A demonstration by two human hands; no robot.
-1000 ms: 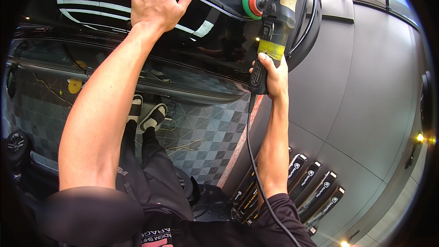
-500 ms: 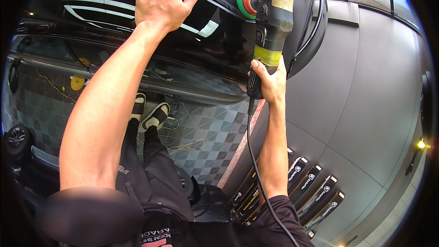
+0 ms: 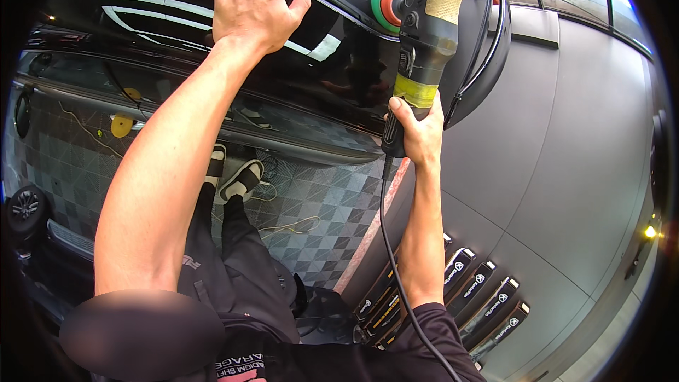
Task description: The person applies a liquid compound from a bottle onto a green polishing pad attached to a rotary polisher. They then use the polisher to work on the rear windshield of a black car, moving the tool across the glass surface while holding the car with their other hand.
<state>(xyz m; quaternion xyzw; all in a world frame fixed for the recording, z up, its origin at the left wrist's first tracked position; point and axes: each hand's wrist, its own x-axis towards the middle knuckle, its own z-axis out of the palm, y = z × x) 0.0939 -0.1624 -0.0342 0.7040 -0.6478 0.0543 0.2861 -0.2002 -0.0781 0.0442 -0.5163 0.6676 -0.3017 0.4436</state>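
Note:
My right hand (image 3: 419,127) is wrapped round the lower body of a black power polisher (image 3: 426,42), just below its yellow tape band. A tan cover sits over the tool's head, and its round green-and-orange pad (image 3: 387,6) faces the car's glossy black side; whether the pad presses on the surface I cannot tell. From the tool's lower end a black cord (image 3: 387,223) runs down past my right arm. My left hand (image 3: 256,10) lies flat with fingers spread against the black car body (image 3: 346,88), to the left of the polisher.
Dark grey wall panels (image 3: 552,148) rise at the right. Several long black boxes (image 3: 470,288) stand along the wall's foot. Below the car is a grey checkered floor (image 3: 325,201) with a thin pale cord (image 3: 290,226). A round yellow pad (image 3: 122,126) shows at the left, above a car wheel (image 3: 27,210).
Both hands and the polisher appear slightly farther right in the picture, as does the car. The left palm stays flat and the right grip is the same.

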